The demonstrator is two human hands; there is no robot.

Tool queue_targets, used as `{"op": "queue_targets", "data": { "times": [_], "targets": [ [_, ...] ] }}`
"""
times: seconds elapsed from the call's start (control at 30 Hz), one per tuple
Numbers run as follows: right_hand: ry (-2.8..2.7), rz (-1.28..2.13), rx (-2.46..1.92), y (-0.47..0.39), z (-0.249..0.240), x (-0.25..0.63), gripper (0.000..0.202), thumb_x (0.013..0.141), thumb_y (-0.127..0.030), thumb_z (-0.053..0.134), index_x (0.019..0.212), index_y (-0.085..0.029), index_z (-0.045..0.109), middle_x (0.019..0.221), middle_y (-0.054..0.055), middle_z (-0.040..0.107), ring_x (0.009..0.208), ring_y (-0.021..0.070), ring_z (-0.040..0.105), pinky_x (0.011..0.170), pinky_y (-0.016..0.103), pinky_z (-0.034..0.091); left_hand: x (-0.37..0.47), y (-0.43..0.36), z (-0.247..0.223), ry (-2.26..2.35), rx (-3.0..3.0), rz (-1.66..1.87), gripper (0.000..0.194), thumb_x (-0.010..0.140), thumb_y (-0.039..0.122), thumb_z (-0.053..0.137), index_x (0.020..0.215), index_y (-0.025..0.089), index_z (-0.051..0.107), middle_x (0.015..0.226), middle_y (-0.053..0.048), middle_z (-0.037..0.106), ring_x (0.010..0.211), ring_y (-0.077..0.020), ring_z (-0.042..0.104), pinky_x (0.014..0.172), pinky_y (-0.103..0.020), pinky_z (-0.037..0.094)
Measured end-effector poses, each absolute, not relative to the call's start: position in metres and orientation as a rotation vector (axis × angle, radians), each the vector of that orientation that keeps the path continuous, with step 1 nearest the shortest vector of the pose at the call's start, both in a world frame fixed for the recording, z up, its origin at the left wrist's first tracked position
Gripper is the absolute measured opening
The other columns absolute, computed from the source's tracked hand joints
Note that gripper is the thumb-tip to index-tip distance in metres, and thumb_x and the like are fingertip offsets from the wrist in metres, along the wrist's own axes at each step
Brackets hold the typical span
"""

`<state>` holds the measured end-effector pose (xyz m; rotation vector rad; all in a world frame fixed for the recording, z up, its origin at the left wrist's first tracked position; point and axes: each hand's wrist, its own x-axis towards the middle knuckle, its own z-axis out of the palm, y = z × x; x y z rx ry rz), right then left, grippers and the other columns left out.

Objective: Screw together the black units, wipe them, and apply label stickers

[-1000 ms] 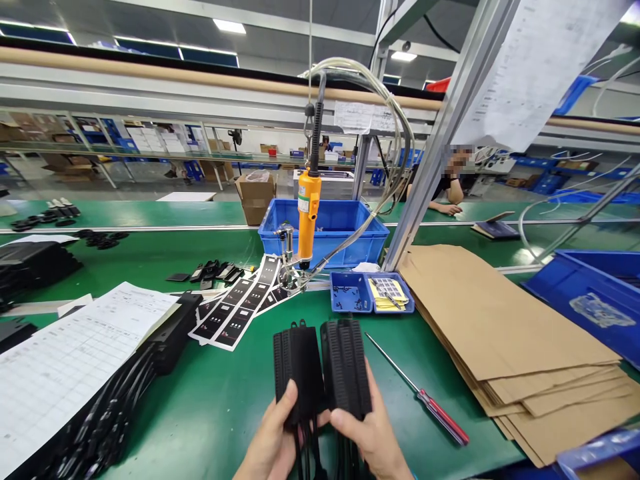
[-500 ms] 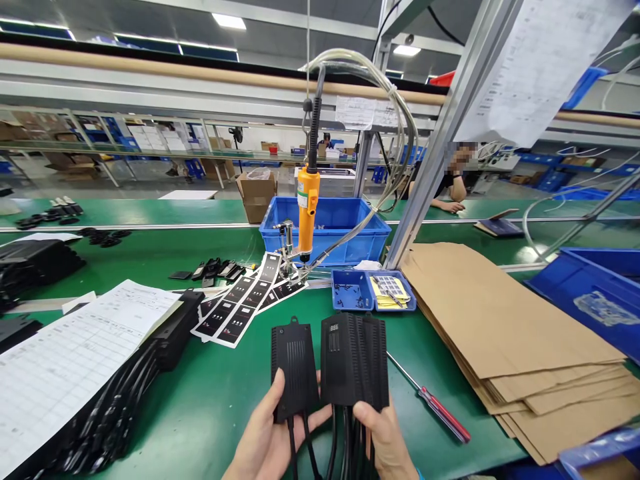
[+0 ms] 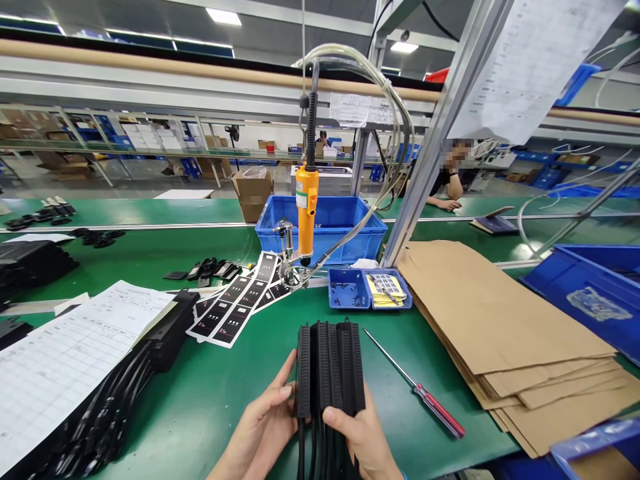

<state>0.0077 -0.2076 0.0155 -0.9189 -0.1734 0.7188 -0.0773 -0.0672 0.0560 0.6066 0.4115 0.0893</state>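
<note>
Several black power adapters (image 3: 330,367) stand on edge side by side between my hands, their ribbed narrow sides facing me and cables hanging down. My left hand (image 3: 267,417) presses against the leftmost adapter (image 3: 303,373), thumb near its side and fingers partly hidden behind it. My right hand (image 3: 363,430) is wrapped round the other adapters, thumb across their lower front. A screwdriver (image 3: 440,410) with a red and clear handle lies on the green bench (image 3: 225,393), to the right of the adapters.
An orange electric screwdriver (image 3: 306,207) hangs ahead, before a blue bin (image 3: 350,250). Printed label sheets (image 3: 233,307), a small tray of screws (image 3: 345,293) and cardboard sheets (image 3: 490,313) lie around. More adapters (image 3: 173,330) sit under papers at left. A person (image 3: 450,183) sits across the bench.
The adapter in my left hand has turned from its broad face onto its edge and come against the right-hand stack. That stack has also turned edge-on and moved slightly left.
</note>
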Motion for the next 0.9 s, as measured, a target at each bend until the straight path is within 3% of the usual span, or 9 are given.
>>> {"op": "queue_targets", "data": {
  "times": [0.07,0.2,0.3,0.4,0.53,0.67,0.8,0.9],
  "targets": [
    [-0.161,0.769,-0.887,-0.202,0.015,0.007,0.079,0.064,-0.028,0.087,0.131,-0.025,0.046,0.119,0.008,0.07,0.109,0.0282,0.066,0.098,0.044,0.051,-0.082,-0.059,0.05,0.453,0.742,0.056,0.076,0.084,0.03,0.063,0.151,0.028,0.03,0.117,-0.009,0.068,0.106,-0.0269,0.063,0.099,-0.044,0.044],
    [-0.117,0.798,-0.863,-0.198,0.011,0.011,0.076,0.068,-0.027,0.086,0.133,-0.022,0.046,0.126,0.01,0.067,0.114,0.0289,0.064,0.102,0.046,0.048,-0.089,-0.044,0.03,0.542,1.225,0.021,0.094,0.081,0.048,0.07,0.155,0.028,0.015,0.142,-0.011,0.051,0.125,-0.0279,0.053,0.104,-0.037,0.042],
    [-0.124,0.765,-0.937,-0.204,0.007,0.021,0.075,0.071,-0.03,0.084,0.135,-0.023,0.047,0.133,0.01,0.063,0.122,0.0289,0.059,0.109,0.048,0.042,-0.09,-0.034,0.016,0.565,1.63,0.002,0.1,0.082,0.064,0.059,0.156,0.027,0.003,0.146,-0.015,0.043,0.116,-0.0303,0.059,0.098,-0.042,0.048],
    [-0.179,0.681,-1.109,-0.216,0.006,0.036,0.066,0.076,-0.04,0.079,0.134,-0.023,0.052,0.136,0.009,0.06,0.128,0.0285,0.053,0.113,0.047,0.038,-0.086,-0.03,0.013,0.629,2.167,-0.021,0.086,0.087,0.068,0.044,0.155,0.03,0.01,0.14,-0.014,0.048,0.115,-0.0343,0.059,0.096,-0.05,0.047],
    [-0.223,0.604,-1.332,-0.235,0.01,0.055,0.057,0.082,-0.053,0.069,0.129,-0.021,0.06,0.137,0.007,0.06,0.132,0.0279,0.049,0.115,0.044,0.035,-0.075,-0.038,0.024,0.74,2.633,-0.067,0.079,0.091,0.065,0.032,0.156,0.024,0.013,0.139,-0.02,0.045,0.108,-0.0375,0.061,0.077,-0.046,0.053],
    [-0.218,0.554,-1.432,-0.254,0.011,0.07,0.062,0.083,-0.06,0.064,0.13,-0.021,0.06,0.133,0.008,0.063,0.129,0.0287,0.052,0.113,0.043,0.037,-0.06,-0.051,0.032,0.797,2.859,-0.07,0.08,0.092,0.062,0.035,0.155,0.017,0.014,0.132,-0.023,0.048,0.114,-0.0388,0.057,0.075,-0.042,0.053],
    [-0.066,0.534,-1.492,-0.275,-0.002,0.084,0.064,0.083,-0.065,0.059,0.127,-0.019,0.064,0.132,0.01,0.063,0.129,0.03,0.053,0.111,0.044,0.04,-0.06,-0.048,0.034,0.836,2.87,-0.053,0.071,0.097,0.054,0.026,0.155,0.016,0.014,0.117,-0.019,0.055,0.101,-0.0325,0.062,0.073,-0.039,0.053],
    [0.019,0.517,-1.525,-0.289,-0.01,0.091,0.064,0.079,-0.063,0.065,0.128,-0.02,0.063,0.138,0.009,0.059,0.132,0.0304,0.049,0.111,0.043,0.04,-0.079,-0.03,0.03,0.952,2.937,0.054,0.071,0.096,0.054,0.021,0.155,0.015,0.016,0.114,-0.018,0.055,0.096,-0.033,0.062,0.066,-0.039,0.053]
  ]
}}
